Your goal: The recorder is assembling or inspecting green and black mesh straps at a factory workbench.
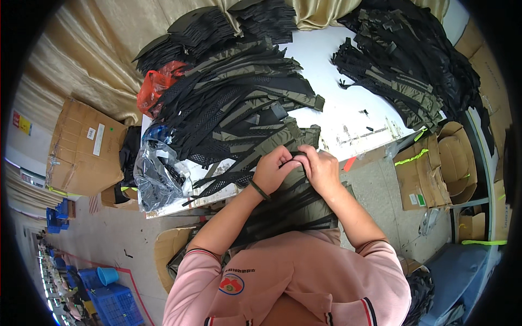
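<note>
My left hand point(273, 170) and my right hand point(322, 169) meet over the table's front edge, both closed in a pinch. Between their fingertips is the end of an olive-and-black fabric strap point(293, 180), its finer detail hidden by the fingers. More olive and black strap fabric point(312, 211) hangs below my hands, across my lap. Just beyond the left hand, a large pile of padded mesh straps point(234, 103) in black and olive fans over the white table point(312, 60).
Stacks of black panels point(201, 30) stand at the back, near a red plastic bag point(157, 87). A clear bag point(157, 176) lies at the left corner. More straps point(402, 70) are heaped at right. Cardboard boxes point(87, 146) flank the table; a blue crate point(117, 304) sits lower left.
</note>
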`<state>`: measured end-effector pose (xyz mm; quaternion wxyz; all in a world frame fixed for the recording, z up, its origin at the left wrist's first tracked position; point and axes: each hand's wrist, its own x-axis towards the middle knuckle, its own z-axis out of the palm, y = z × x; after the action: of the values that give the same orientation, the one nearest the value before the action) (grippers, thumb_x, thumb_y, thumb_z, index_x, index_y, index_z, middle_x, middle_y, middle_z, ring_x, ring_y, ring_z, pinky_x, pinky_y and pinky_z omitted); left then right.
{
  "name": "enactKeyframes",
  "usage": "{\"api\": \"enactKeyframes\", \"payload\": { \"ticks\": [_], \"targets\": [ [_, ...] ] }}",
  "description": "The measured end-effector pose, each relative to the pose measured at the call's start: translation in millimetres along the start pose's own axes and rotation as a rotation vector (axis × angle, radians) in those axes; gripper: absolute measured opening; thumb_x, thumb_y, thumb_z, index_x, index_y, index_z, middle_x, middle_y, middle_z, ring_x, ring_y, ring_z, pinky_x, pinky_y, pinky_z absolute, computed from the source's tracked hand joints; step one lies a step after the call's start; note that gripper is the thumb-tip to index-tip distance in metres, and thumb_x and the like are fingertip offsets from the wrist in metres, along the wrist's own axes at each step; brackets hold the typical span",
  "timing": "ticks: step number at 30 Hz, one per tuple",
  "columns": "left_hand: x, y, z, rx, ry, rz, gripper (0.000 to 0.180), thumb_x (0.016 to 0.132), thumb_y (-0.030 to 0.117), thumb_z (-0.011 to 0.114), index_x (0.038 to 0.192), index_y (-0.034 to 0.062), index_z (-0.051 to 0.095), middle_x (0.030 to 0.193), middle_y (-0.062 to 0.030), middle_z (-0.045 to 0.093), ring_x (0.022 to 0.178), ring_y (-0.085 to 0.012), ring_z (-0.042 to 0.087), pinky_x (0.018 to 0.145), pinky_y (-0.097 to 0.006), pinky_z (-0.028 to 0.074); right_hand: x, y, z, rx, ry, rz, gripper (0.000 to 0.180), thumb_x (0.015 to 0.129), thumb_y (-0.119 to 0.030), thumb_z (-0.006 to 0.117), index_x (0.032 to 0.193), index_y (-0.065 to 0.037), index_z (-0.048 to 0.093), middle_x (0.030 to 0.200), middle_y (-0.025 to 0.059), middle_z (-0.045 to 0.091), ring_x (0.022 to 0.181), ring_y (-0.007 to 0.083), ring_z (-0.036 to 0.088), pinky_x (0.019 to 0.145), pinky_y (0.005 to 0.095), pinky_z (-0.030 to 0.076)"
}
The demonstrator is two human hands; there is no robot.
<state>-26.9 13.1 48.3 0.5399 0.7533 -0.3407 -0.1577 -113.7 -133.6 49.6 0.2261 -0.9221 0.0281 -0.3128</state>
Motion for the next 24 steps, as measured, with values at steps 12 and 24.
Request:
{"api": "enactKeyframes", "payload": {
  "ticks": [12, 24],
  "targets": [
    [-25.9, 11.5, 8.7, 0.255, 0.040, 0.311, 0.017, 0.080, 0.016, 0.067, 0.076, 0.0058, 0.053, 0.071, -0.0086, 0.051, 0.062, -0.0294, 0.051, 0.060, -0.038, 0.041, -16.6, 4.3, 30.0, 1.387, -0.009, 0.884, 0.018, 0.084, -0.006, 0.059, 0.067, -0.006, 0.055, 0.064, -0.0061, 0.050, 0.060, 0.0023, 0.042, 0.055, 0.0207, 0.034],
    [-18.3, 6.8, -27.2, -0.391, -0.075, -0.042, 0.016, 0.085, -0.005, 0.053, 0.099, 0.0002, 0.061, 0.088, -0.0021, 0.058, 0.084, -0.0106, 0.056, 0.077, -0.022, 0.044, -26.9, 7.5, 11.1, 1.816, -0.680, 0.728, 0.026, 0.091, -0.009, 0.056, 0.116, -0.002, 0.056, 0.100, 0.0031, 0.061, 0.092, 0.0137, 0.057, 0.080, 0.0291, 0.046]
  ]
}}
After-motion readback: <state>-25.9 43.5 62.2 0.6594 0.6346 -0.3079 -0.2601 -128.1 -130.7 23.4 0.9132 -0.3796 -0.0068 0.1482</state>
